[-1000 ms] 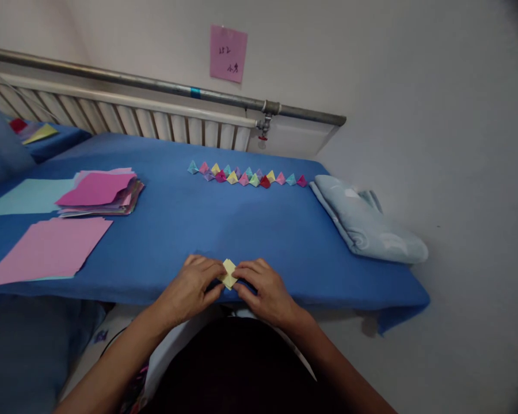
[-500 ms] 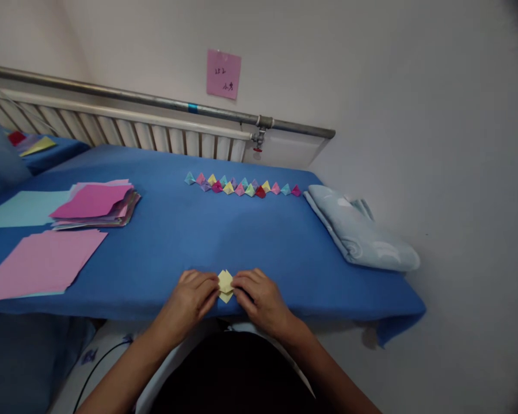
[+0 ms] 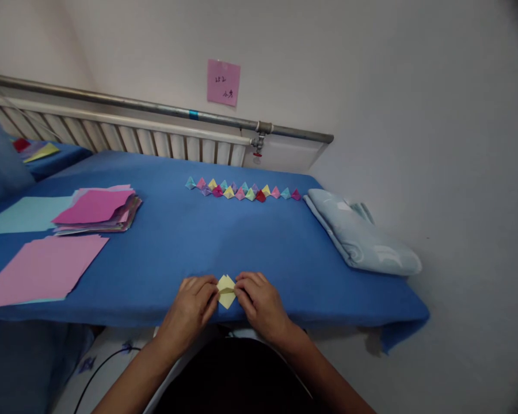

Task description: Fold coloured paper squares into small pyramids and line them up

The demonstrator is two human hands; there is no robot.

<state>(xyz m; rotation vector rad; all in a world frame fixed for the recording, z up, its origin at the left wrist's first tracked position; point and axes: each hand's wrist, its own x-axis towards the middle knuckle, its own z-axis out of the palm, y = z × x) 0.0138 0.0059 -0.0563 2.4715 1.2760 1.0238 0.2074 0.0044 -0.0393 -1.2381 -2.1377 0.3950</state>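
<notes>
We have a crisply folded, diamond-shaped yellow paper [image 3: 227, 300] at the near edge of the blue cloth [image 3: 263, 241], its middle crease standing slightly open. Our left hand [image 3: 191, 303] and right hand [image 3: 261, 302] pinch its opposite side corners, fingers curled, forearms slanting inward.

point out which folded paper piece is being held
The pale yellow piece, pinched between the left hand and right hand; the other folded pieces lie grouped farther back on the blue cloth.
</notes>
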